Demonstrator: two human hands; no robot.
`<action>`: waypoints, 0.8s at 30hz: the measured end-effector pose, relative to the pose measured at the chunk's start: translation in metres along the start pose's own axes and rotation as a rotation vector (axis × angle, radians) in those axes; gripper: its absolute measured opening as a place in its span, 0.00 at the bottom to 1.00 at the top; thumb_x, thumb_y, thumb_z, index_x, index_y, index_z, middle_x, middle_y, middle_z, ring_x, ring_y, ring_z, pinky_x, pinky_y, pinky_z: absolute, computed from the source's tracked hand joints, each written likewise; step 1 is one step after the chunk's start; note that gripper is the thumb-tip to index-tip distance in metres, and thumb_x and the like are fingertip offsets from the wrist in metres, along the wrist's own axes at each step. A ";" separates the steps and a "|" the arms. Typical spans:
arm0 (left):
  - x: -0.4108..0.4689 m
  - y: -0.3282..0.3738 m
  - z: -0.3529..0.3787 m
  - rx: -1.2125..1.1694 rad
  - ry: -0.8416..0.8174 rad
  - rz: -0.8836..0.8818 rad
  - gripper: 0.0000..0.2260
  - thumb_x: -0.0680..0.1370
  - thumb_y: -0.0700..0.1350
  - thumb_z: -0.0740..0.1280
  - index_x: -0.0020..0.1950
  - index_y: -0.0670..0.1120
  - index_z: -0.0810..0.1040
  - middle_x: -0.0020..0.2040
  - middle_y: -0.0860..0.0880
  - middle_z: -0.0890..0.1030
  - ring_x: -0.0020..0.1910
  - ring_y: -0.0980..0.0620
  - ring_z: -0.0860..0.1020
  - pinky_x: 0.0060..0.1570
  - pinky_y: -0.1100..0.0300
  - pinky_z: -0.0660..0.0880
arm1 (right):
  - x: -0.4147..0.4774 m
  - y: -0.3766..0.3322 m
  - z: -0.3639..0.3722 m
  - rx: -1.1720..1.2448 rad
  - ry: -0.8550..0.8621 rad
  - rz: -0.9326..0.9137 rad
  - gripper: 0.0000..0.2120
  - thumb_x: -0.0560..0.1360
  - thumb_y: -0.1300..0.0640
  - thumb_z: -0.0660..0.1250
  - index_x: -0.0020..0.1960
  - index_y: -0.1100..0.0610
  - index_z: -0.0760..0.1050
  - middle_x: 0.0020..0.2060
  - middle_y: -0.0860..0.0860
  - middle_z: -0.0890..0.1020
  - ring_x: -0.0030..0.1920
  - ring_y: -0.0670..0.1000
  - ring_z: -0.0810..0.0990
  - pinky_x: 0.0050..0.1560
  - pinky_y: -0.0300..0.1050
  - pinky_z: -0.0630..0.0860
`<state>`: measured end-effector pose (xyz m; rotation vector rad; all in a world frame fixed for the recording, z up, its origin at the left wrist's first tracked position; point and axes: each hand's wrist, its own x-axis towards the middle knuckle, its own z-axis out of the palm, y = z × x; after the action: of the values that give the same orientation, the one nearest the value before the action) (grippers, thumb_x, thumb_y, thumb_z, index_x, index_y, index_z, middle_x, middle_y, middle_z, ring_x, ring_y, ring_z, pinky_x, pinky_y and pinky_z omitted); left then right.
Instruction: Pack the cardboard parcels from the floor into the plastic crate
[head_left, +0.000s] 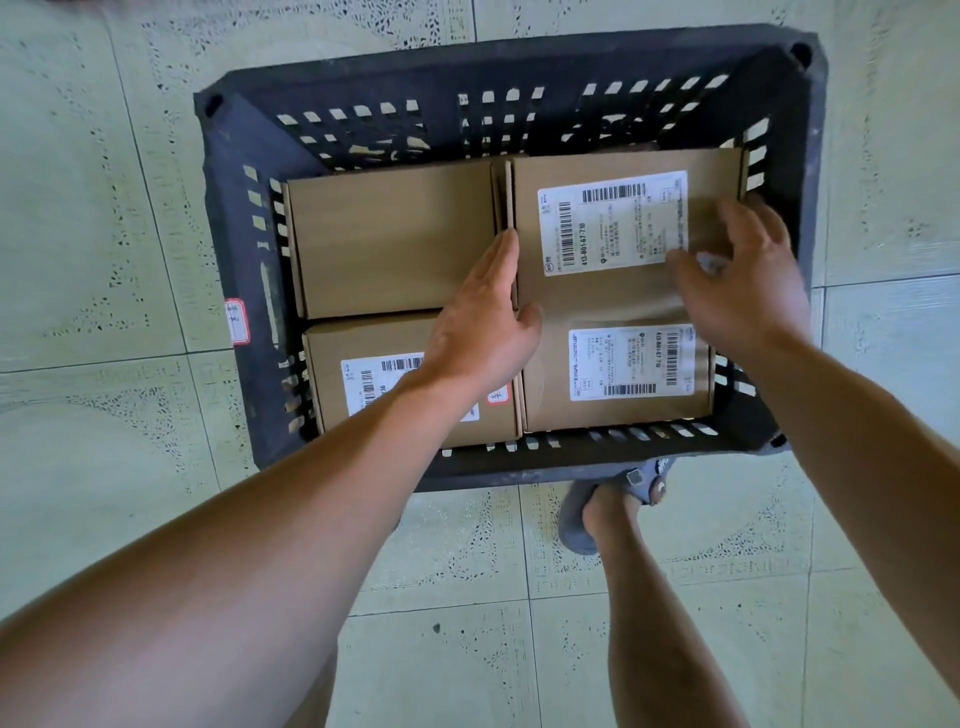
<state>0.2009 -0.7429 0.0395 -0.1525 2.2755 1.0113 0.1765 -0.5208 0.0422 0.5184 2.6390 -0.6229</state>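
The black plastic crate (234, 218) stands on the floor with several brown cardboard parcels lying flat inside. A plain parcel (389, 239) fills the far left. A labelled one (332, 384) lies near left, partly under my left forearm, and another labelled one (618, 405) lies near right. The far-right labelled parcel (587, 291) sits slightly higher and overlaps the near-right one. My left hand (483, 322) lies flat against its left edge, thumb at its near corner. My right hand (743, 280), blurred, grips its right side, thumb on top and fingers over the edge by the crate wall.
Pale green patterned floor tiles (104, 208) surround the crate. My foot in a grey sandal (618, 499) stands against the crate's near rim. A small red-edged sticker (237, 321) is on the crate's left rim.
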 end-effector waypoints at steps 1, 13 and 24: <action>-0.001 0.001 -0.001 0.006 -0.001 0.001 0.32 0.80 0.45 0.63 0.80 0.47 0.51 0.80 0.51 0.55 0.73 0.49 0.67 0.72 0.55 0.62 | 0.000 0.002 0.000 -0.007 -0.010 0.000 0.28 0.75 0.43 0.63 0.72 0.50 0.65 0.74 0.51 0.64 0.66 0.56 0.71 0.61 0.57 0.75; -0.076 -0.050 -0.011 0.493 0.227 0.095 0.21 0.71 0.44 0.73 0.64 0.46 0.77 0.68 0.45 0.71 0.66 0.43 0.70 0.62 0.44 0.72 | -0.055 -0.019 0.001 -0.395 -0.221 -0.421 0.28 0.79 0.46 0.59 0.77 0.46 0.57 0.79 0.52 0.48 0.78 0.56 0.44 0.75 0.59 0.50; -0.100 -0.036 -0.003 0.369 0.163 -0.027 0.21 0.78 0.46 0.65 0.71 0.47 0.71 0.70 0.48 0.72 0.68 0.48 0.69 0.68 0.51 0.66 | -0.076 -0.019 -0.011 -0.385 -0.286 -0.421 0.25 0.79 0.50 0.61 0.74 0.49 0.62 0.78 0.52 0.54 0.77 0.56 0.51 0.73 0.58 0.57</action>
<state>0.2903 -0.7845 0.0782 -0.1115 2.5571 0.5669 0.2308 -0.5509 0.0909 -0.2288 2.5067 -0.2600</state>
